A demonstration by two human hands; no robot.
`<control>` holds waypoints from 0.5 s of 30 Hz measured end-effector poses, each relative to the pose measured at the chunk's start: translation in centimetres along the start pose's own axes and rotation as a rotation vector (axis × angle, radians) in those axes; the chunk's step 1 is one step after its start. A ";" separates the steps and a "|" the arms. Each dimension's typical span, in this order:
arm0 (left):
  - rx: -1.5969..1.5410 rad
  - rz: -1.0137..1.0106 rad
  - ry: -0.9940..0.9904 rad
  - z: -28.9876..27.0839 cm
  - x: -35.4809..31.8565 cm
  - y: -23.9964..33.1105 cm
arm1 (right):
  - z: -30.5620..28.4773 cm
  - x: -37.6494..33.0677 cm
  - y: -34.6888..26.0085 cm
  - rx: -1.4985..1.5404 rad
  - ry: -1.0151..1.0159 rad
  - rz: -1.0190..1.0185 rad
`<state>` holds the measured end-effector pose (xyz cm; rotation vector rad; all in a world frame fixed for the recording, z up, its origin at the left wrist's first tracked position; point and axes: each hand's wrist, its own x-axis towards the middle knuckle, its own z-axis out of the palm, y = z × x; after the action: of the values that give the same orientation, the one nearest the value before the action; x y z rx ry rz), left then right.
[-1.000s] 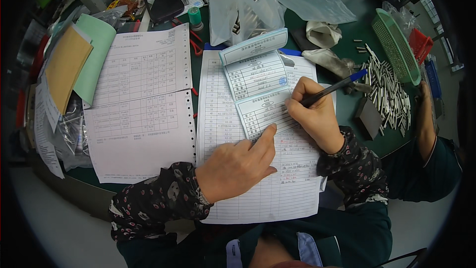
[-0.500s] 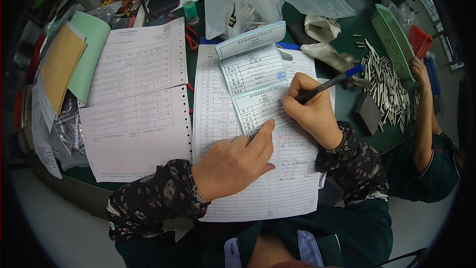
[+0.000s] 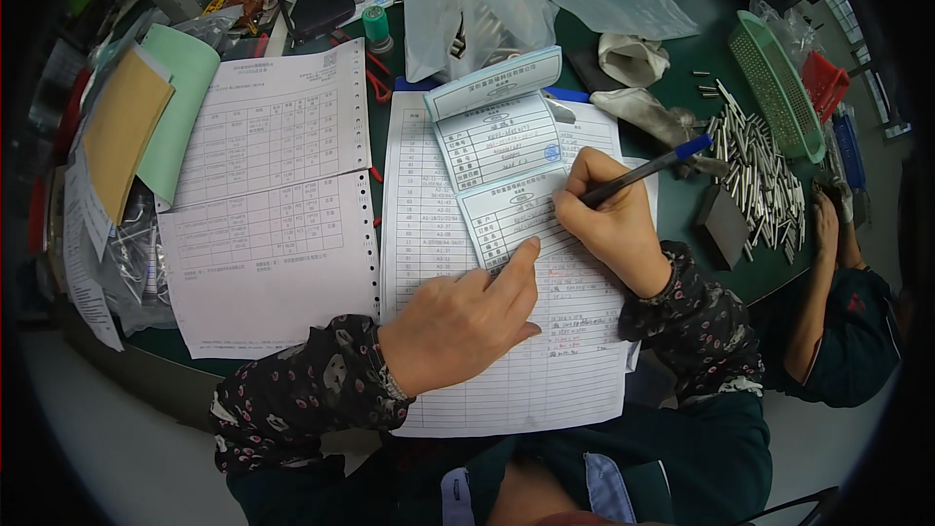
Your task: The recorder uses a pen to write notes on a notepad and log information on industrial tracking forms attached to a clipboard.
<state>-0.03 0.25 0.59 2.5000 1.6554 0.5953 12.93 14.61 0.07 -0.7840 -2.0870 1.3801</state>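
Note:
My right hand [image 3: 616, 219] grips a black pen [image 3: 633, 178] with a blue cap end, its lower end on a pale blue label slip [image 3: 504, 226]. Across the lower edge of that slip lies my left hand [image 3: 463, 326], index finger stretched out and pressing, holding nothing. A second filled-in slip [image 3: 495, 144] with a blue stamp joins it above, and the top one curls up. Under the slips is a stack of ruled, partly handwritten sheets [image 3: 506, 399] on a blue-edged board. What the pen tip touches is hidden by my fingers.
Printed forms [image 3: 268, 292] lie at the left beside green and tan papers [image 3: 127, 131]. Behind stand a plastic bag of metal parts [image 3: 477, 19] and a green-capped bottle [image 3: 376, 27]. At right are loose metal pins [image 3: 755, 175], a dark block [image 3: 723, 217], a green basket [image 3: 774, 78] and a co-worker's hands [image 3: 828, 219].
The co-worker's hands have come down from the green basket toward the near side of the pins. My own hands have barely shifted; the pen stays on the slip.

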 end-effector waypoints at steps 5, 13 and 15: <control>-0.007 0.007 -0.002 0.0 0.0 0.0 | 0.1 0.0 0.0 0.001 0.010 0.015; -0.017 0.004 -0.005 -0.1 0.0 0.0 | 0.1 0.0 -0.1 -0.027 0.008 0.000; -0.022 0.005 0.000 -0.1 0.0 0.0 | 0.0 0.0 -0.2 -0.016 0.013 0.003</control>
<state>-0.07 0.24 0.68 2.4902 1.6340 0.6111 12.92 14.51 0.21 -0.8001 -2.0903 1.3584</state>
